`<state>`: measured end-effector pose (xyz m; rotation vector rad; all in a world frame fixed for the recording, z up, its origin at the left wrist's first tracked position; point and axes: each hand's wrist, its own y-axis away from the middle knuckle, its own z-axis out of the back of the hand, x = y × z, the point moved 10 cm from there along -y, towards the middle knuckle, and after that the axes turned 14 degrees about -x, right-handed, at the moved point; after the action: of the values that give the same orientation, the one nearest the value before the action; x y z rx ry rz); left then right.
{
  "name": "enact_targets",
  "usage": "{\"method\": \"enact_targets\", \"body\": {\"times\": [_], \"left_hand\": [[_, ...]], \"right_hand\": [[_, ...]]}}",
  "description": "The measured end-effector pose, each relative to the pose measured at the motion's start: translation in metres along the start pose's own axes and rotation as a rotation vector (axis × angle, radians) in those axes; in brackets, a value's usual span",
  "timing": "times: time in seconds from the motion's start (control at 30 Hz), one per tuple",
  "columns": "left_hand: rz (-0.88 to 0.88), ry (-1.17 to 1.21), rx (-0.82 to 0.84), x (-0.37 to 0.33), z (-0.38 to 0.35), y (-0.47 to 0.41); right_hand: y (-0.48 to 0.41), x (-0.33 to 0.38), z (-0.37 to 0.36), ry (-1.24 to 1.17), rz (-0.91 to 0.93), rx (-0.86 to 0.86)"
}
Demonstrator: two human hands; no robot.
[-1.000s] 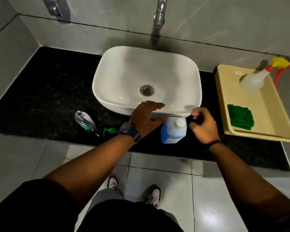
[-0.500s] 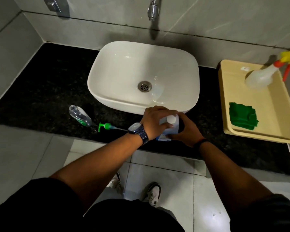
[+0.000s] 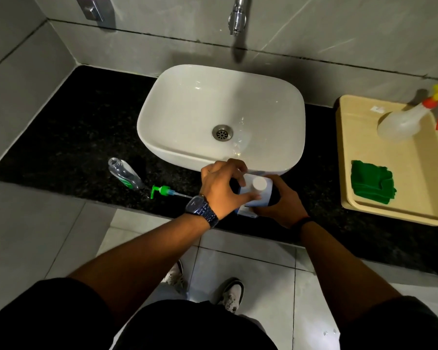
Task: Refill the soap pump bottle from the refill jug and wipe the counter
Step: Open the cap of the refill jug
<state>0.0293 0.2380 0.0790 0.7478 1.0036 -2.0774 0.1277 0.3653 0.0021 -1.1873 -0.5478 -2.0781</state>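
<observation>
The white and blue refill jug (image 3: 259, 195) stands on the black counter (image 3: 74, 147) in front of the sink, its white cap on top. My left hand (image 3: 221, 188) grips the jug's upper left side and my right hand (image 3: 282, 205) wraps round its right side and base. The clear soap bottle (image 3: 124, 176), open at the neck, stands tilted in view to the left. Its green pump head (image 3: 162, 192) with the tube lies on the counter beside it.
A white basin (image 3: 187, 97) sits behind the jug under a chrome tap (image 3: 237, 17). At the right, a beige tray (image 3: 359, 205) holds a folded green cloth (image 3: 372, 183) and a spray bottle (image 3: 405, 122). The counter's front edge is just below my hands.
One second ago my hands were beside the jug without holding it. Both have since closed round it, and my view has shifted slightly downward.
</observation>
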Motion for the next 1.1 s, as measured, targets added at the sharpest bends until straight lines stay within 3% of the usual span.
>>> {"method": "enact_targets", "body": {"times": [0.37,0.57,0.8,1.1], "left_hand": [[-0.061,0.048,0.181,-0.026,-0.025,0.000],[-0.047,-0.030,0.070,-0.010,-0.002,0.000],[-0.043,-0.048,0.194,-0.023,-0.018,-0.005],[-0.046,0.045,0.079,-0.022,-0.002,-0.007]], "right_hand": [[-0.001,0.001,-0.002,0.024,0.024,0.019],[0.001,0.000,-0.003,0.017,0.041,0.028],[-0.001,0.000,-0.002,0.025,0.049,-0.005],[-0.004,-0.002,-0.007,0.109,0.073,-0.009]]}}
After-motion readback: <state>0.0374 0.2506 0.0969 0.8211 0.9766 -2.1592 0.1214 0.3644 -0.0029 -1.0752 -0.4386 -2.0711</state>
